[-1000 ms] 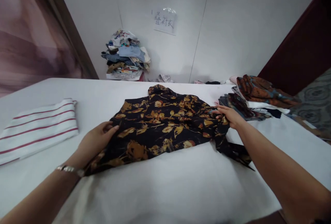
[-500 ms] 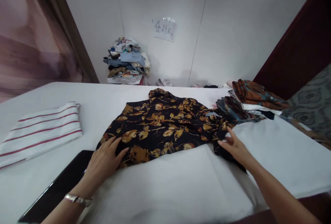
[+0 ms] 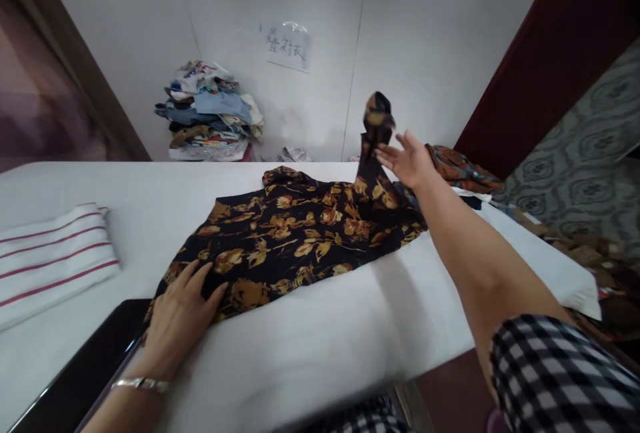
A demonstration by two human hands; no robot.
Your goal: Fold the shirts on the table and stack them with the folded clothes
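Note:
A black shirt with a gold leaf print (image 3: 295, 233) lies spread on the white table (image 3: 320, 339). My left hand (image 3: 180, 316) lies flat with fingers apart on the shirt's near left hem. My right hand (image 3: 407, 159) is raised above the shirt's right side, fingers stretched out. One sleeve (image 3: 373, 136) of the shirt is up in the air just left of that hand, touching or just off the fingertips.
A folded white cloth with red stripes (image 3: 50, 259) lies at the left. Folded patterned clothes (image 3: 463, 169) sit at the right behind my arm. A heap of clothes (image 3: 207, 109) stands against the back wall under a paper sign (image 3: 287, 46). A dark flat object (image 3: 75, 373) lies near left.
My right hand rose from the shirt's right edge and flung the sleeve up into the air. My left hand stayed on the near left hem. The view shifted right.

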